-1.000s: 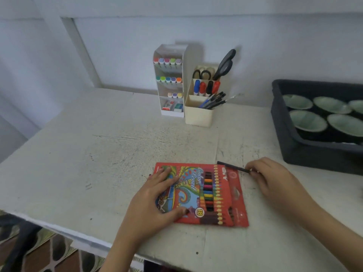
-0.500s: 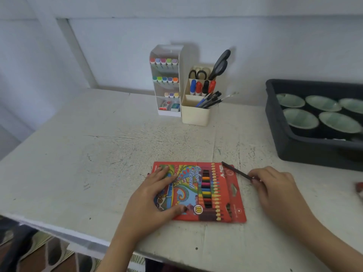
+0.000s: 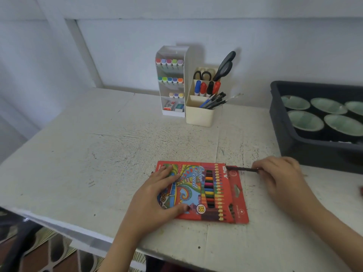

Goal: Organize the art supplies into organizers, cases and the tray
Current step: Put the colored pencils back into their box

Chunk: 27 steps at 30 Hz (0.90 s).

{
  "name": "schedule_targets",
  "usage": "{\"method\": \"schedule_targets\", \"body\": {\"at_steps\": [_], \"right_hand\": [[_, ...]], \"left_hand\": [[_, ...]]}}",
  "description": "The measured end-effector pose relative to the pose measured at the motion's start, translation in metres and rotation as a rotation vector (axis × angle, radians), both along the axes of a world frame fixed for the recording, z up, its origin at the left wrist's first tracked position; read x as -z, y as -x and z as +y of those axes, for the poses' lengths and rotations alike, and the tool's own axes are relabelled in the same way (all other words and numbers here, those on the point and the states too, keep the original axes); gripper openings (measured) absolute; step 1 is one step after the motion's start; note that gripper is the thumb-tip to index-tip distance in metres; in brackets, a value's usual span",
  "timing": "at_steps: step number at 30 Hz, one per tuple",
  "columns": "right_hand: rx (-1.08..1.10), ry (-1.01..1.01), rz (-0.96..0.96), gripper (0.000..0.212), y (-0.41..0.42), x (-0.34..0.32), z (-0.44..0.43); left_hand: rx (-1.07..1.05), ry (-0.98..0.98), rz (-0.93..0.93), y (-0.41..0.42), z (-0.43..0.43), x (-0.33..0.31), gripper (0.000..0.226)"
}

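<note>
Head cam: L hand (image 3: 157,195) lay flat, fingers straight, on pencil box (image 3: 214,193) at table (image 3: 98,154) front; R hand (image 3: 282,177) pinched dark pencil (image 3: 241,169), tip at box's far-right corner. We judged pencil light, stiff; pinch near rear.

Red pencil case (image 3: 204,191) with multicoloured swirl pattern, dark pencil (image 3: 242,169), dark grey tray (image 3: 306,152), pale green bowls (image 3: 305,120)

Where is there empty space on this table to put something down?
The table is barest on its left, from the white marker organizer to the front edge, beside the colour pencil box. Another bare strip lies between the cream pen holder and that box. The right is crowded: the right hand, holding a pencil, sits near the dark tray.
</note>
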State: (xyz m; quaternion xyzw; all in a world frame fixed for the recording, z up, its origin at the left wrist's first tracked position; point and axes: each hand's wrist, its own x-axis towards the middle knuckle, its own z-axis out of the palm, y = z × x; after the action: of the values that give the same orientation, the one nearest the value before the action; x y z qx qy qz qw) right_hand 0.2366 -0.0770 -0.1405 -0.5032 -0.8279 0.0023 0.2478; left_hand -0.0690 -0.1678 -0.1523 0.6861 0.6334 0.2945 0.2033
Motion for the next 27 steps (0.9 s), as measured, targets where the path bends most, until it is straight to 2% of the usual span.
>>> {"method": "schedule_targets", "body": {"at_steps": [6, 9, 12, 15, 16, 18, 20, 22, 27], "right_hand": [[-0.127, 0.196, 0.070, 0.030, -0.004, -0.009, 0.033], [-0.143, 0.251, 0.025, 0.027, 0.009, -0.010, 0.029], [-0.129, 0.223, 0.006, 0.015, 0.031, -0.009, 0.021], [-0.064, 0.091, 0.047, 0.007, 0.047, -0.002, 0.009], [-0.003, 0.060, 0.045, 0.013, 0.050, 0.001, 0.003], [0.163, 0.107, 0.013, 0.038, 0.056, 0.001, -0.011], [0.332, 0.279, -0.063, 0.058, 0.056, -0.001, -0.026], [0.395, 0.423, -0.092, 0.076, 0.056, 0.001, -0.036], [0.301, 0.437, 0.063, 0.079, 0.060, 0.003, -0.039]], "left_hand": [[0.002, -0.009, 0.008, -0.001, -0.001, 0.001, 0.083], [0.017, -0.011, 0.003, -0.001, 0.000, 0.000, 0.081], [0.015, -0.016, 0.008, -0.001, 0.000, 0.001, 0.079], [0.006, -0.023, 0.007, 0.000, 0.000, 0.003, 0.079], [0.005, -0.025, 0.004, -0.001, -0.001, 0.004, 0.078], [0.005, -0.026, -0.001, -0.001, 0.000, 0.003, 0.078], [0.004, -0.022, -0.006, -0.002, 0.001, 0.003, 0.079], [0.001, -0.024, -0.010, -0.001, 0.001, 0.003, 0.079], [-0.004, -0.034, -0.001, -0.002, 0.000, 0.004, 0.081]]}}
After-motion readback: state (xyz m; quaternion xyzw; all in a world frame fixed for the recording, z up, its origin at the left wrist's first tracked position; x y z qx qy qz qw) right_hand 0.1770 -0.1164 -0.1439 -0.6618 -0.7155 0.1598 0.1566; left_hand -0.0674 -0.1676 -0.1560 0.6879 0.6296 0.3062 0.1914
